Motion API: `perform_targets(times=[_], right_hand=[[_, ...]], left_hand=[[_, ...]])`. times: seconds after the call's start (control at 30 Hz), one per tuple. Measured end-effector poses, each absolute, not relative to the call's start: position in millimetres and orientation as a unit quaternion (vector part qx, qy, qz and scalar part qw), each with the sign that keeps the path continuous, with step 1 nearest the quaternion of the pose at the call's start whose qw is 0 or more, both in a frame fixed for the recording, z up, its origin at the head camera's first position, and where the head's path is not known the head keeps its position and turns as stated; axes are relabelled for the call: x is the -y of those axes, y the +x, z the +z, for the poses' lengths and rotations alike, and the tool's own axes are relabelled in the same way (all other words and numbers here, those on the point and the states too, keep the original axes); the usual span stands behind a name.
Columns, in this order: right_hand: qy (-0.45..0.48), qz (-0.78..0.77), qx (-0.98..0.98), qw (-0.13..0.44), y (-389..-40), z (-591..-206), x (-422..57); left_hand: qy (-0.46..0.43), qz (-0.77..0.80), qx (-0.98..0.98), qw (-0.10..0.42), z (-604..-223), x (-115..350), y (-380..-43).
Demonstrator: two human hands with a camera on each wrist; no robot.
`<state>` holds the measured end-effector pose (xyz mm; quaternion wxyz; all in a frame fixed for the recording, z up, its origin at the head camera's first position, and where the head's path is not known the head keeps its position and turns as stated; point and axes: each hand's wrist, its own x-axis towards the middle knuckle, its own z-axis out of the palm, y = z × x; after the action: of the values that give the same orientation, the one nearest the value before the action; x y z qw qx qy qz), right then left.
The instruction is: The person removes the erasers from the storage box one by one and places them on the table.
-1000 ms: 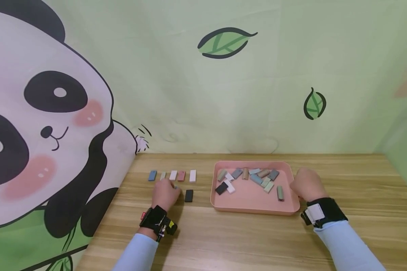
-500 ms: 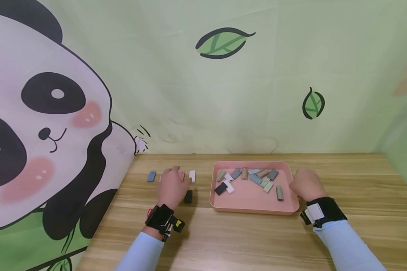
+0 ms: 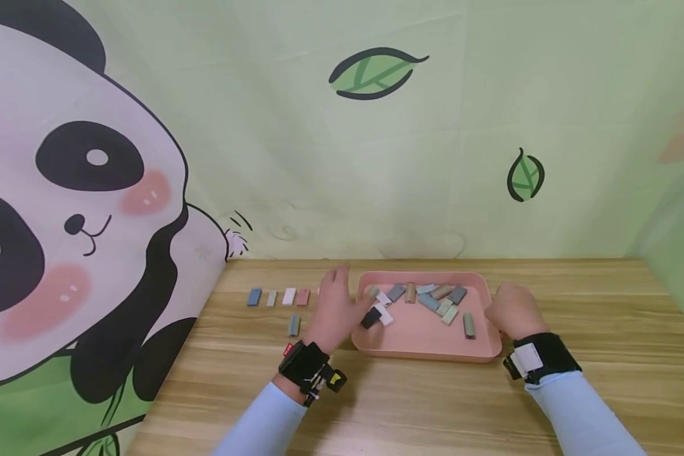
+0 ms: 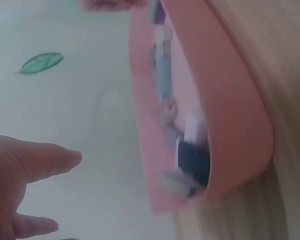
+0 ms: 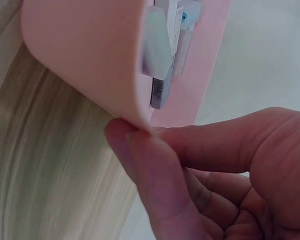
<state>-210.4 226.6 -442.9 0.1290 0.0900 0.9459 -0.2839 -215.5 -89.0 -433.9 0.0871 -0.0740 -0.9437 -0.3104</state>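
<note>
The person's left hand (image 3: 333, 313) is spread, its fingers stretched apart and its thumb overlapping the near-left edge of a shallow, rounded-corner pink tray (image 3: 422, 347); whether it touches that edge, I cannot tell. The right hand (image 3: 515, 311) pinches the tray's right rim between thumb and finger. The tray sits on a wood-grain bench (image 3: 433, 411) and holds a loose scatter of small blocks: a flat black rectangular block (image 3: 370, 318) overlapping a white one (image 3: 385, 315) at the left, a tan piece (image 3: 410, 292) and a brown piece (image 3: 441, 292) by the far wall, a dark grey block (image 3: 458, 294) farther right, and a ridged green block (image 3: 469, 325) lying apart near the right end. Left of the left hand, a blue block (image 3: 254, 297), a pale green block (image 3: 271, 299), a white rectangular block (image 3: 289, 296) and a reddish-pink block (image 3: 303, 297) form a spaced row, with a blue-grey block (image 3: 294, 325) nearer the person.
</note>
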Motion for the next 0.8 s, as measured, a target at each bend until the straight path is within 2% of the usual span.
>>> perform_targets(times=[0.27, 0.67, 0.8], right_hand=[[0.094, -0.281, -0.945, 0.136, -211, -443, -226], [0.099, -0.278, -0.945, 0.144, -211, -444, -226], [0.097, -0.278, -0.945, 0.143, -211, -444, -227]], left_hand=[[-0.107, -0.303, 0.947, 0.021, -445, 58, -208], [-0.073, -0.296, 0.951, -0.05, -462, 48, -205], [-0.07, -0.299, 0.95, -0.056, -464, 46, -207]])
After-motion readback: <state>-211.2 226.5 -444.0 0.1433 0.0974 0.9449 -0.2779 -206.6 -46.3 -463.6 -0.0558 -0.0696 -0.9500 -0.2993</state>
